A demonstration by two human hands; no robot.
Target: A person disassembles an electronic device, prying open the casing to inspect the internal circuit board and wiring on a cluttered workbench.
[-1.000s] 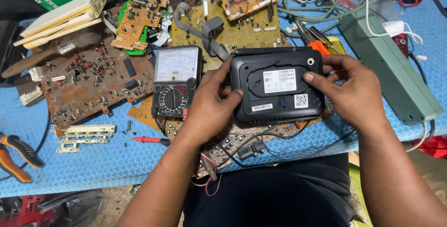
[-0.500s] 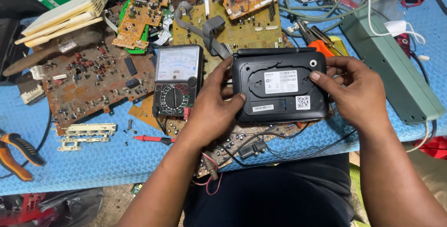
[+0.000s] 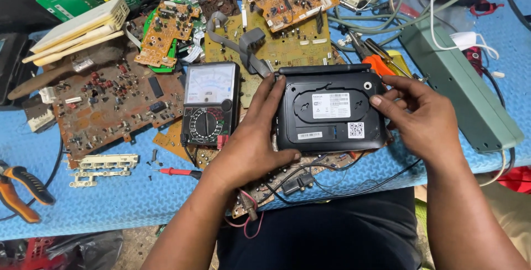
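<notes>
1. A black router (image 3: pixel 331 112) lies underside up at the middle of the blue bench mat (image 3: pixel 110 203), resting on a litter of circuit boards; its white labels face the camera.
2. The left hand (image 3: pixel 251 143) grips the router's left edge, fingers spread up along the side and thumb curled under the lower corner at 7 o'clock.
3. The right hand (image 3: pixel 423 118) holds the right edge at 3 o'clock, fingertips pressed on the casing; its palm side is turned away, so how far the thumb wraps cannot be told.
4. An analog multimeter (image 3: pixel 209 104) sits just beside the left hand at 9 o'clock, its lower leads hidden by the wrist.
5. A rusty brown circuit board (image 3: pixel 113 104) lies further out at 9 o'clock.
6. Orange-handled pliers (image 3: pixel 19 190) are cut off by the left frame edge at 8 o'clock.
7. A grey-green power strip (image 3: pixel 464 84) runs along at 2 o'clock, its far end lost among tangled cables.
8. The board under the router is mostly covered; only wires show at 6 o'clock.
</notes>
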